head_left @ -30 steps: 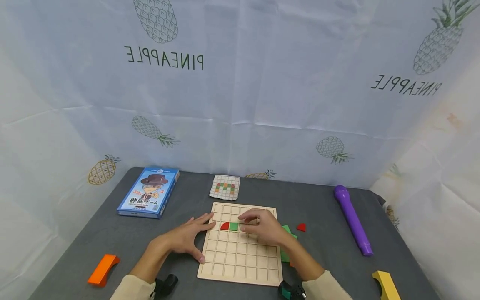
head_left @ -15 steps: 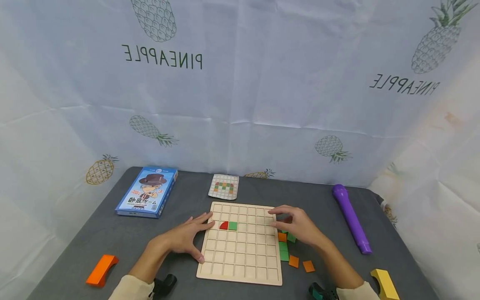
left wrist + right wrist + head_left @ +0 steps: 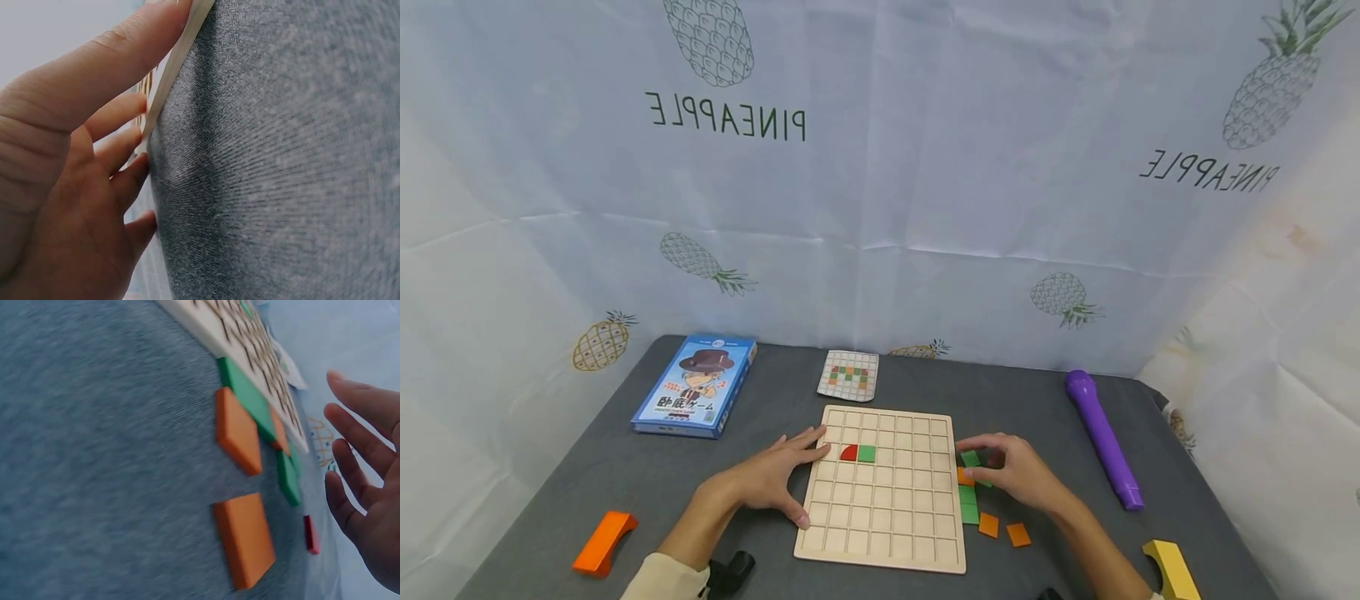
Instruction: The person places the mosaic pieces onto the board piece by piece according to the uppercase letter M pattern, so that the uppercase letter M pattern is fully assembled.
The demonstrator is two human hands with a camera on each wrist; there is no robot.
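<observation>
A wooden grid board (image 3: 887, 521) lies on the dark table. In one row sit a red quarter-round tile (image 3: 848, 452) and, beside it, a green square tile (image 3: 866, 454). My left hand (image 3: 767, 477) rests along the board's left edge, thumb and fingers spread; the left wrist view shows its thumb against the rim. Off the board's right edge, my right hand (image 3: 1018, 473) hovers over loose green tiles (image 3: 968, 505) and an orange tile (image 3: 965, 477). Its fingers are parted and hold nothing in the right wrist view, where a red tile (image 3: 311, 535) also lies.
Two orange square tiles (image 3: 245, 540) lie nearer the front. Behind the board is a pattern card (image 3: 848, 375). A blue game box (image 3: 697, 386), an orange arch block (image 3: 605, 542), a purple microphone-shaped stick (image 3: 1105, 440) and a yellow arch block (image 3: 1172, 570) stand around.
My right hand has moved right, off the board, and then down over the loose tiles beside it. The left hand stays on the board's edge.
</observation>
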